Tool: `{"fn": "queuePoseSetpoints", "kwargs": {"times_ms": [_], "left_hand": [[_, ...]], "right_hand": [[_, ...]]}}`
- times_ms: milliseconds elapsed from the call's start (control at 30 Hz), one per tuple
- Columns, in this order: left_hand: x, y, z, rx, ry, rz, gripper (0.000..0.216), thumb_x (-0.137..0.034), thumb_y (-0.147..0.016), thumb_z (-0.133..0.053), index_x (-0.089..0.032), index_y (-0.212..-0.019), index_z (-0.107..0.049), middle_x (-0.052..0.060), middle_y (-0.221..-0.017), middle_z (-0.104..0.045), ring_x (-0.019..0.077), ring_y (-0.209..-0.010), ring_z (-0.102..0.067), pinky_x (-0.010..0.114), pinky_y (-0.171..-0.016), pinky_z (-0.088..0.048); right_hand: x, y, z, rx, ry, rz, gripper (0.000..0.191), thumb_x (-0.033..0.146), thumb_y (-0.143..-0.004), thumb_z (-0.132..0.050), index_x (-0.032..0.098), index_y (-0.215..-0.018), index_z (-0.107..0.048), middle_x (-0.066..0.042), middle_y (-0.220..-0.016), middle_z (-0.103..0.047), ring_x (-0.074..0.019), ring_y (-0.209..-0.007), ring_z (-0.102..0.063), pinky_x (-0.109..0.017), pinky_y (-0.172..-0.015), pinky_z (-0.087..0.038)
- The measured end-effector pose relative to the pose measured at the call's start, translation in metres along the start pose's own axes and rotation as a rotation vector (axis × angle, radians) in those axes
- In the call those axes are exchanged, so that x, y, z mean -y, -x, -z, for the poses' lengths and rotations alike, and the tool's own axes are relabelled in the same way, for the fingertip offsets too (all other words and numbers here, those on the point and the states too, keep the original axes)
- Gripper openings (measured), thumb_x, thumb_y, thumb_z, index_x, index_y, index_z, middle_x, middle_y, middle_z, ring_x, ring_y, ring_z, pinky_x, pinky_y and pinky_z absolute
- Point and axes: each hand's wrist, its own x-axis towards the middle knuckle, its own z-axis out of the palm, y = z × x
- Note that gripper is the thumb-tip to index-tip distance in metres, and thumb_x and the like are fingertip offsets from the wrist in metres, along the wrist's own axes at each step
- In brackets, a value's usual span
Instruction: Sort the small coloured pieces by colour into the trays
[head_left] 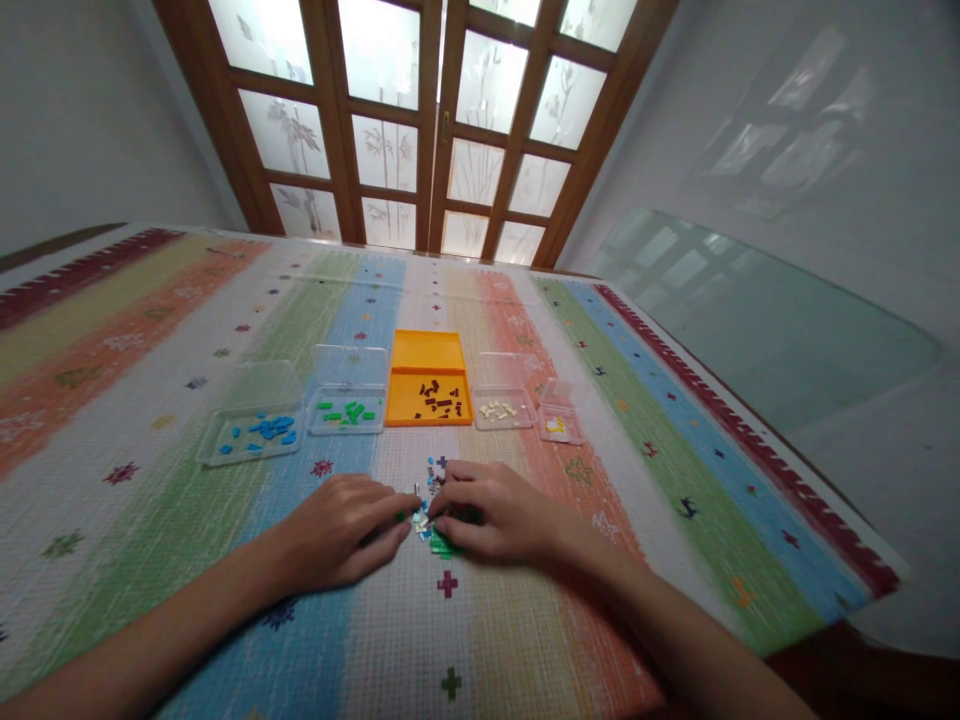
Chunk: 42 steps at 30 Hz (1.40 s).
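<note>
A small pile of mixed building bricks [421,522], white, blue, green and dark, lies on the tablecloth between my hands. My left hand [352,528] rests at the pile's left side, its thumb and forefinger nearly together around something too small to name. From the right, my right hand [499,515] reaches over the pile with fingers curled and thumb drawn in. What its fingertips hold is hidden. Green bricks [442,544] lie just under that thumb. A few blue and dark pieces [431,474] sit beyond the fingertips.
Behind the hands stand open-lidded boxes in a row: a clear box [217,459] of blue bricks, a clear box [345,430] of green ones, an orange box [401,400] of dark brown ones, a clear box [504,426] of cream ones and a small box [576,438] with yellow and white pieces.
</note>
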Motion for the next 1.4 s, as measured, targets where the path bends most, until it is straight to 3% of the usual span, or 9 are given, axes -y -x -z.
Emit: {"fn": "queuePoseSetpoints", "kwargs": {"times_ms": [200, 367, 500, 933, 1067, 1200, 1400], "left_hand": [[0.002, 0.001, -0.002, 0.016, -0.012, 0.003, 0.019, -0.020, -0.101, -0.047, -0.017, -0.112, -0.062, 0.002, -0.078, -0.071, 0.0179, -0.066, -0.068, 0.030, -0.063, -0.050], [0.001, -0.001, 0.000, 0.031, -0.018, 0.018, 0.017, -0.021, -0.101, -0.045, -0.018, -0.106, -0.062, 0.002, -0.078, -0.071, 0.0181, -0.066, -0.069, 0.030, -0.063, -0.050], [-0.001, -0.002, 0.001, 0.029, -0.024, 0.020, 0.018, -0.022, -0.101, -0.044, -0.018, -0.104, -0.062, 0.002, -0.076, -0.070, 0.0175, -0.064, -0.068, 0.029, -0.061, -0.049], [-0.001, -0.002, 0.002, 0.012, -0.019, 0.034, 0.017, -0.021, -0.099, -0.048, -0.017, -0.104, -0.063, 0.002, -0.076, -0.071, 0.0167, -0.063, -0.068, 0.028, -0.061, -0.051], [0.000, -0.002, 0.002, 0.017, -0.016, 0.033, 0.018, -0.022, -0.099, -0.047, -0.017, -0.106, -0.064, 0.003, -0.078, -0.072, 0.0168, -0.066, -0.070, 0.028, -0.062, -0.053], [0.001, -0.001, 0.001, 0.015, -0.009, 0.036, 0.019, -0.023, -0.099, -0.048, -0.017, -0.106, -0.064, 0.004, -0.079, -0.073, 0.0168, -0.067, -0.070, 0.028, -0.064, -0.055], [0.000, -0.003, 0.002, 0.025, -0.002, 0.042, 0.019, -0.022, -0.099, -0.047, -0.017, -0.104, -0.065, 0.003, -0.075, -0.071, 0.0163, -0.064, -0.069, 0.028, -0.062, -0.055]], "right_hand": [[0.006, -0.003, -0.011, 0.003, 0.107, -0.019, 0.018, 0.029, -0.095, -0.059, 0.018, -0.100, -0.072, -0.005, -0.093, -0.065, -0.0152, -0.076, -0.057, -0.028, -0.066, -0.039], [0.005, -0.001, -0.003, 0.002, 0.083, -0.024, 0.016, 0.023, -0.095, -0.055, 0.019, -0.099, -0.070, -0.005, -0.095, -0.065, -0.0150, -0.079, -0.057, -0.027, -0.069, -0.040], [0.001, 0.001, 0.004, 0.043, 0.083, -0.036, 0.019, 0.013, -0.087, -0.055, 0.020, -0.097, -0.070, -0.005, -0.097, -0.066, -0.0154, -0.082, -0.058, -0.027, -0.071, -0.041], [0.002, 0.001, 0.009, 0.082, 0.087, -0.069, 0.010, 0.018, -0.093, -0.056, 0.018, -0.094, -0.067, -0.004, -0.098, -0.066, -0.0143, -0.081, -0.058, -0.026, -0.071, -0.040], [-0.005, 0.005, 0.031, -0.023, 0.102, -0.103, 0.009, 0.017, -0.091, -0.056, 0.018, -0.091, -0.065, -0.003, -0.085, -0.066, -0.0133, -0.073, -0.056, -0.025, -0.067, -0.039], [-0.026, 0.022, 0.068, -0.231, 0.311, -0.298, 0.011, 0.019, -0.092, -0.053, 0.018, -0.087, -0.063, -0.002, -0.075, -0.064, -0.0144, -0.064, -0.053, -0.027, -0.063, -0.036], [-0.057, 0.049, 0.102, -0.297, 0.343, -0.499, 0.011, 0.022, -0.085, -0.058, 0.020, -0.078, -0.066, 0.001, -0.063, -0.062, -0.0139, -0.056, -0.054, -0.026, -0.059, -0.034]]}}
